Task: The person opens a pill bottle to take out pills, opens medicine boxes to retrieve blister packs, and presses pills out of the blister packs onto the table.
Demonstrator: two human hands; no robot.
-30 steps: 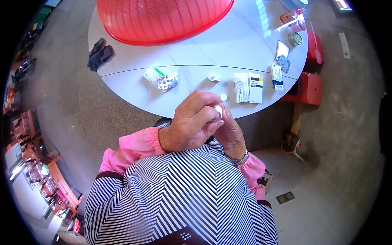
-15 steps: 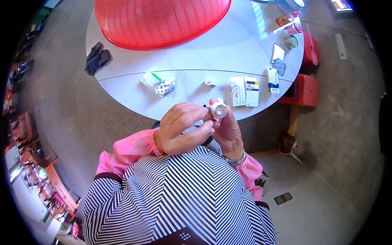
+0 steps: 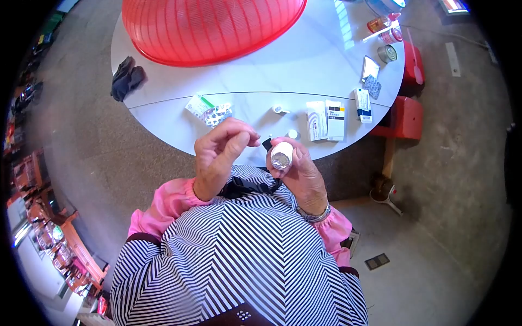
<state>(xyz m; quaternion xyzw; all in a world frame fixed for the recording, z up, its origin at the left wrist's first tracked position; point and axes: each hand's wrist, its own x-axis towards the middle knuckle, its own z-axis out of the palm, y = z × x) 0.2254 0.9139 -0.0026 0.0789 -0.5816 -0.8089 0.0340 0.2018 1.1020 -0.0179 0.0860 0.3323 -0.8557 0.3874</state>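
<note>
Table [image 3: 179,81]: spreading white before me.
Dark cloth [image 3: 127,79]: lying at the left edge.
Red mesh cover [image 3: 212,32]: sitting across the far side.
Pill packs [image 3: 218,114]: lying near the front edge.
Left hand [image 3: 217,160]: I am bending my fingers, apart from the bottle [image 3: 282,154]; whether thumb and fingertips are meeting, I cannot tell.
Right hand [image 3: 303,182]: I am clamping the bottle, its silver end facing me.
Boxes [image 3: 326,120]: lying side by side.
Red stool [image 3: 409,118]: standing beyond the right edge.

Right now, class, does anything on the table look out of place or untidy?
A dark cloth lies crumpled at the left edge of the table, apparently overhanging it; it looks carelessly dropped there.
</note>
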